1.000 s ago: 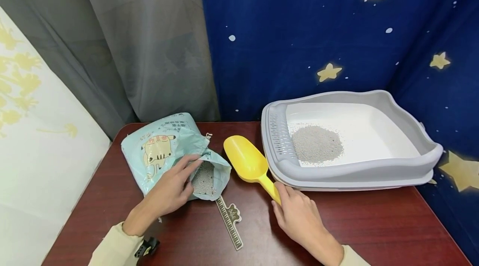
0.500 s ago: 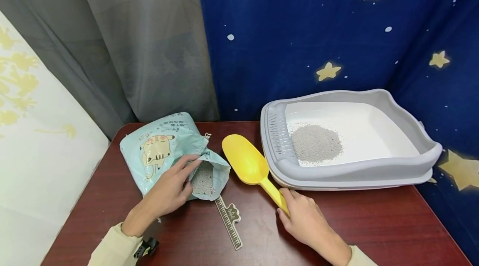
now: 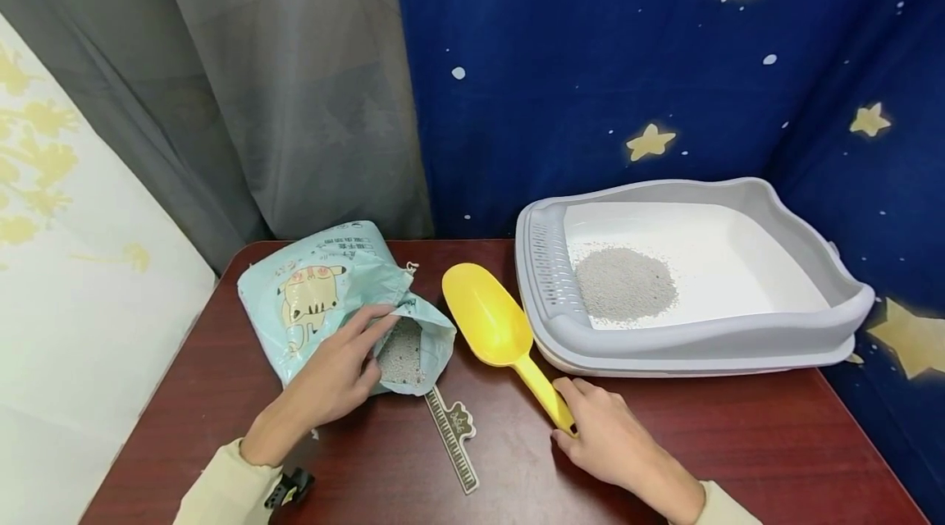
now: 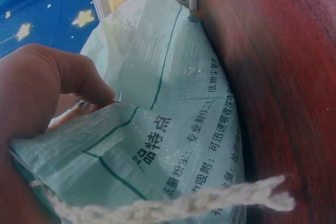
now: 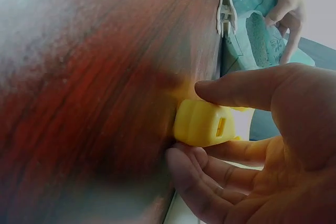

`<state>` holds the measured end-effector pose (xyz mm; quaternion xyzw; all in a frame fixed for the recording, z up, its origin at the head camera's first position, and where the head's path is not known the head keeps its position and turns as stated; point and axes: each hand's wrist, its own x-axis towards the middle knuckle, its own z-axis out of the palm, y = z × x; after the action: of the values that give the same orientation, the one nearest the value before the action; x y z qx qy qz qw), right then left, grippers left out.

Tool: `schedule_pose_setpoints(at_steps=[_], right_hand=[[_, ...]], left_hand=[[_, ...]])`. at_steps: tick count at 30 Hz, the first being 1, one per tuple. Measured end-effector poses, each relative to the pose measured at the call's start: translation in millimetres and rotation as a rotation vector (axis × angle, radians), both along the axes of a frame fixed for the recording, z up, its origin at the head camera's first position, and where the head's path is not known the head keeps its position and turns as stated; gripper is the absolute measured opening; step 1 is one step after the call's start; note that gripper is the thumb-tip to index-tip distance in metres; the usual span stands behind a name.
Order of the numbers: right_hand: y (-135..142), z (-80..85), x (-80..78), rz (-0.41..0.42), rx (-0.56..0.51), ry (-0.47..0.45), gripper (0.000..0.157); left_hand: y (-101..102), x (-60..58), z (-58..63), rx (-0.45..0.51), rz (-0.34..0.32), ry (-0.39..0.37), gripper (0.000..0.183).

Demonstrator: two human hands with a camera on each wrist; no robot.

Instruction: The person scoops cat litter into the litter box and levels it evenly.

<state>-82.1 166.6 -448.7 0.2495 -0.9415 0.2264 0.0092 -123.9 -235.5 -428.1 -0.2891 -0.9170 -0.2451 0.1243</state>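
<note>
My left hand (image 3: pixel 335 373) holds the rim of the light blue cat litter bag (image 3: pixel 310 299), which lies at the left with its mouth facing right and grey litter (image 3: pixel 402 357) inside. In the left wrist view, the thumb and fingers pinch the bag's folded edge (image 4: pixel 118 124). A yellow scoop (image 3: pixel 487 316) rests on the table between the bag and the litter box (image 3: pixel 687 344). Around the end of its handle (image 5: pixel 199 124), the thumb and fingers of my right hand (image 3: pixel 613 439) are spread loosely. The scoop's bowl shows no litter.
Grey litter (image 3: pixel 626 283) lies heaped at the left end of the box. A flat bag clip (image 3: pixel 453 435) sits in front of the bag's mouth on the reddish-brown table (image 3: pixel 509 476). Behind stand grey and starry blue curtains (image 3: pixel 531 98).
My right hand has slid back down and right along the scoop handle, loosening, so the handle's end now shows. The scoop has turned slightly. My left hand and the bag stay put.
</note>
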Motion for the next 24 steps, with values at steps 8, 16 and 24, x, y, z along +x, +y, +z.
schedule_pose_setpoints(at_steps=[8, 16, 24], right_hand=[[1.7, 1.4, -0.2, -0.003, 0.023, -0.022, 0.055], [4.7, 3.2, -1.4, 0.002, 0.035, -0.021, 0.058], [4.6, 12.7, 0.2, -0.032, 0.034, -0.017, 0.042]], left_hand=[[0.3, 0.3, 1.1, 0.011, -0.01, 0.013, 0.061], [0.9, 0.4, 1.5, 0.013, -0.014, 0.045, 0.062], [1.4, 0.0, 1.9, 0.019, -0.017, 0.04, 0.065]])
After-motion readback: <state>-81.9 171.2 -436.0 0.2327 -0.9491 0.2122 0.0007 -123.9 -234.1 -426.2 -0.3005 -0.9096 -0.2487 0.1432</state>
